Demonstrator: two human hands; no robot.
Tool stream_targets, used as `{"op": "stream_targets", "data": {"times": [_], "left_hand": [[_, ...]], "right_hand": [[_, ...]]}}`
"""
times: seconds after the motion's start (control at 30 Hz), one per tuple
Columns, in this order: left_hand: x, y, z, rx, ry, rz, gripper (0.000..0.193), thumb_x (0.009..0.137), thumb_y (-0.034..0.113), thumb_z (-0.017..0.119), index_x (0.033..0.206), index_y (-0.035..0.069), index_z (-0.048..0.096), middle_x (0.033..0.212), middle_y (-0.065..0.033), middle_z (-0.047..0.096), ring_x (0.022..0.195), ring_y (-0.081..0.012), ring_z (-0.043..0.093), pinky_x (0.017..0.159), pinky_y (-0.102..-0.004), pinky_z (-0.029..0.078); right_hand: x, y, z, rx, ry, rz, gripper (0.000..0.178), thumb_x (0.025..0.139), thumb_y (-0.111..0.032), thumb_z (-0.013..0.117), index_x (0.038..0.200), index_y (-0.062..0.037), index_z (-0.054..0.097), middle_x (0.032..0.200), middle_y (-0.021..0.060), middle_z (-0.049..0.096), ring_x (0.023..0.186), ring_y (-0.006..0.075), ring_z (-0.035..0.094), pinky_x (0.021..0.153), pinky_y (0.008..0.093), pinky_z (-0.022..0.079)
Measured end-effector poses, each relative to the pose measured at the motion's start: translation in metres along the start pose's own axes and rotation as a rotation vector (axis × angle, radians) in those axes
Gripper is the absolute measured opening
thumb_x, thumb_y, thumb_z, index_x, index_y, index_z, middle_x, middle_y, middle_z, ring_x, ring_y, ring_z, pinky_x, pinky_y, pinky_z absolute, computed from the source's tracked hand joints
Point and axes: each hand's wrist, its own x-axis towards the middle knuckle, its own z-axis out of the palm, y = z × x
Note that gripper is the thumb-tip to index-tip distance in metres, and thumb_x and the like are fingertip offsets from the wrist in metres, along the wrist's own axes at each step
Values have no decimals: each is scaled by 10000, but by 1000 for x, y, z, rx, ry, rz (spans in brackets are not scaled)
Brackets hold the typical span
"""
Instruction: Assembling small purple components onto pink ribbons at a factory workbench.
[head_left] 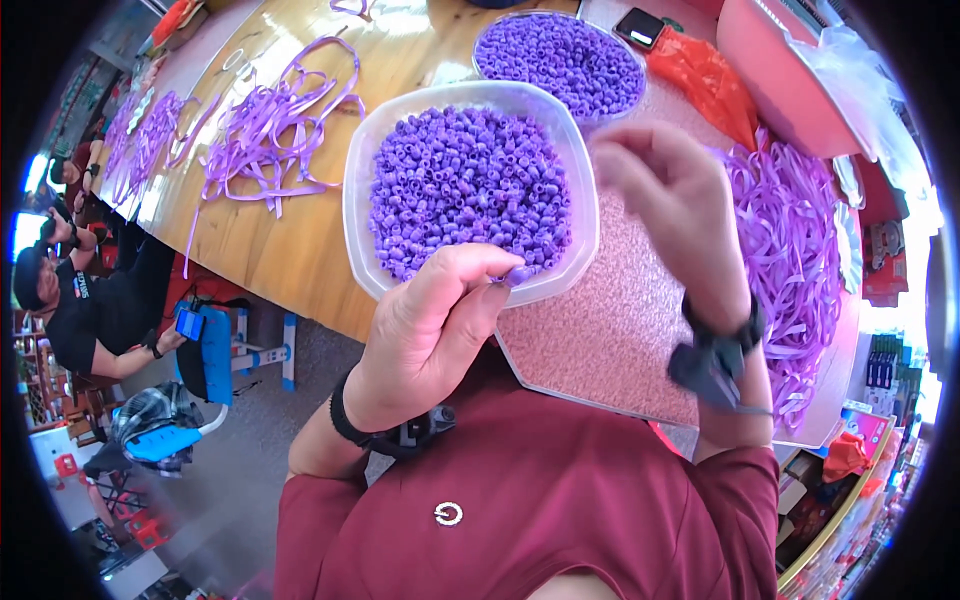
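Note:
A square translucent plastic tub [357,215] stands in front of me, heaped with small purple beads [470,180] that look hollow at one end. Over its near rim, my left hand [435,315] pinches a single purple bead [517,275] between thumb and forefinger. My right hand [680,195] is raised just right of the tub, its fingers curled but smeared by motion, so whether they hold anything is unclear. Behind the tub sits a round clear container [643,88] full of more purple beads.
Lilac ribbons [265,140] lie loosely at left on the wooden table [300,270]; a thick heap of ribbons [790,260] covers the right. Farther back are a phone [640,28], a red plastic bag [705,85] and a pink basin [770,80]. Another person [85,310] sits at left.

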Motion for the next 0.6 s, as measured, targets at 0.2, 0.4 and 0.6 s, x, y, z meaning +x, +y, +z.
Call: {"op": "stream_targets", "data": {"times": [0.2, 0.4, 0.6], "left_hand": [[-6, -2, -2, 28, -11, -10, 143, 886, 32, 476, 1022, 24, 518, 690, 10, 499, 587, -38, 454, 528, -182, 365], [-15, -6, -13, 54, 10, -40, 124, 879, 30, 488, 994, 24, 535, 686, -4, 519, 578, -50, 474, 523, -197, 384], [-12, -6, -14, 38, 6, -27, 129, 881, 29, 488, 997, 14, 540, 685, -7, 521, 578, -52, 481, 517, -195, 391]], "right_hand": [[83, 74, -24, -554, 36, -212, 230, 809, -143, 586, 988, -1, 606, 873, 97, 617, 789, 166, 585, 696, 268, 455], [107, 83, -14, -673, -176, -154, 220, 767, -152, 576, 928, -13, 634, 896, 159, 616, 831, 270, 597, 738, 335, 459], [113, 86, -12, -560, -127, -60, 229, 764, -122, 587, 948, 11, 622, 900, 129, 618, 841, 217, 592, 750, 307, 456]]}}
